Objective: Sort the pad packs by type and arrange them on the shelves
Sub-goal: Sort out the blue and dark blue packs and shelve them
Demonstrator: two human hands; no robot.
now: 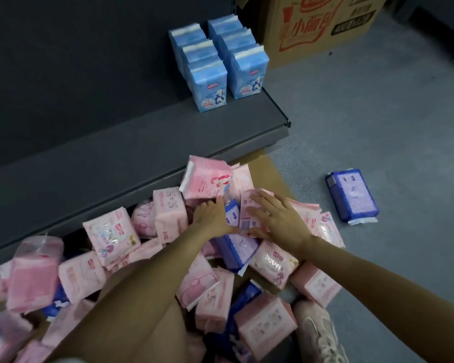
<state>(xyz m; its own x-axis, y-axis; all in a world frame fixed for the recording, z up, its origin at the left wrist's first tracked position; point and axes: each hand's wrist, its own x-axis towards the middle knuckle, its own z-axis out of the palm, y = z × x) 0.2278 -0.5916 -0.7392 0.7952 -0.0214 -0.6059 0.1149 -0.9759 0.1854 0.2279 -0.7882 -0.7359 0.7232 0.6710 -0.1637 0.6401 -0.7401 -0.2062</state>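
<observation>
A heap of pink pad packs (110, 233) with a few dark blue ones (236, 248) mixed in lies on flattened cardboard below the shelf. My left hand (211, 214) reaches into the heap, fingers against a pink pack with a cartoon figure (207, 180) and beside a small blue pack (232, 212). My right hand (275, 216) lies flat with straight fingers on a pale pink pack (248, 213). Several light blue packs (215, 66) stand upright in two rows on the grey shelf (142, 142). One dark blue pack (351, 196) lies alone on the floor.
A printed cardboard box (323, 24) stands on the floor behind the shelf's right end. Grey floor (378, 113) stretches to the right. My shoe (320, 334) shows at the bottom right beside the heap. The shelf's left part carries nothing.
</observation>
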